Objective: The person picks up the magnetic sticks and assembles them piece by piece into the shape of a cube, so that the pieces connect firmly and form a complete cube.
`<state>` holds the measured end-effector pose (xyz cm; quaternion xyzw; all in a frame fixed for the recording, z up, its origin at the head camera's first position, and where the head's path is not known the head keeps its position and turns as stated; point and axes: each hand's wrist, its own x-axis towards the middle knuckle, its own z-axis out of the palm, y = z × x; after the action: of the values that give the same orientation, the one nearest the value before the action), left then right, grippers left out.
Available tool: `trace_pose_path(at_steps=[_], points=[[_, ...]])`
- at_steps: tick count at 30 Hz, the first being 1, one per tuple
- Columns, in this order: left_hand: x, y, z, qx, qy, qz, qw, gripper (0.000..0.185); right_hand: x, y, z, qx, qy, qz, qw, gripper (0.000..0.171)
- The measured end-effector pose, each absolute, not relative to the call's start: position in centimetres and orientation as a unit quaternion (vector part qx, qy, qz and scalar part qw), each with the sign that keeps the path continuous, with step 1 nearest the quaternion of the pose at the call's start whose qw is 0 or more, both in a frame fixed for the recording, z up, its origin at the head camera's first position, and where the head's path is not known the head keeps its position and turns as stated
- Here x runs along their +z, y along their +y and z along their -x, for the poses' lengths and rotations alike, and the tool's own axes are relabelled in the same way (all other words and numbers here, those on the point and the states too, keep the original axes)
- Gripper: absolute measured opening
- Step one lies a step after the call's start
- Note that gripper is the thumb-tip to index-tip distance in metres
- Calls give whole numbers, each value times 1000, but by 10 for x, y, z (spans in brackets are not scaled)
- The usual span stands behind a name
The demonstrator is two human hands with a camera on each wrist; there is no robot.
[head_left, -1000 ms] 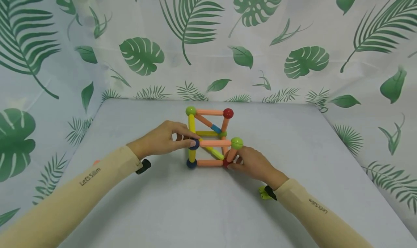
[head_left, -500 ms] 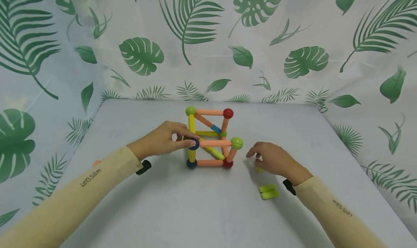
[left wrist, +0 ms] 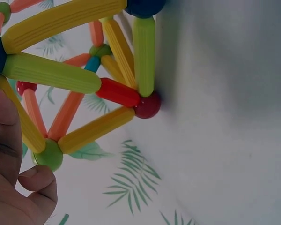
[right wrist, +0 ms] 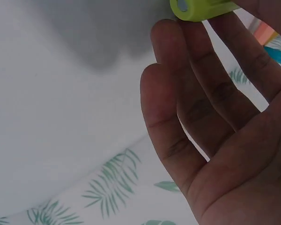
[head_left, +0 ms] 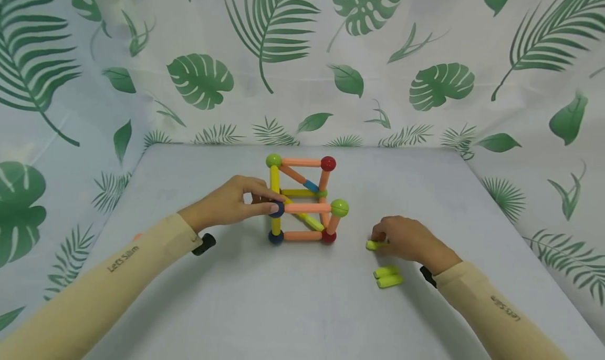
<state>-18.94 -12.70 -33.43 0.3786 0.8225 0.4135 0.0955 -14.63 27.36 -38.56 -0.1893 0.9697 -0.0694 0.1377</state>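
A frame of coloured rods and balls (head_left: 302, 199) stands on the grey table (head_left: 293, 307). My left hand (head_left: 273, 203) pinches the dark blue ball (head_left: 279, 209) at the frame's near upper left corner. The left wrist view shows the frame (left wrist: 84, 79) close up, its red ball (left wrist: 148, 105) on the table and my fingers (left wrist: 18, 187) beside a green ball. To the right of the frame, my right hand (head_left: 384, 239) rests low on the table and grips a lime green rod (head_left: 375, 245). In the right wrist view the rod's end (right wrist: 201, 8) sticks out at my fingertips (right wrist: 178, 56).
Two more lime green rods (head_left: 387, 276) lie side by side near my right wrist. A small orange piece (head_left: 138, 236) shows by my left sleeve. A leaf-print cloth (head_left: 302, 60) hangs behind the table and along both sides.
My right hand let go of the frame's near right corner, moved right and down to the table, and took hold of a lime green rod. The left hand kept its hold.
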Motion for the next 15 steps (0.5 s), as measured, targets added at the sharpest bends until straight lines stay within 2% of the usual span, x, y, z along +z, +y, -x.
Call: trace_pose_path(at_steps=[8, 12, 15], points=[[-333, -126, 190, 413, 825, -371, 104, 22, -380, 244, 133, -174, 934, 256, 180, 14], [-330, -125, 191, 403, 831, -371, 99, 21, -380, 219, 126, -236, 897, 317, 199, 30], [-329, -124, 192, 398, 833, -371, 99, 21, -383, 197, 123, -288, 877, 332, 193, 32]])
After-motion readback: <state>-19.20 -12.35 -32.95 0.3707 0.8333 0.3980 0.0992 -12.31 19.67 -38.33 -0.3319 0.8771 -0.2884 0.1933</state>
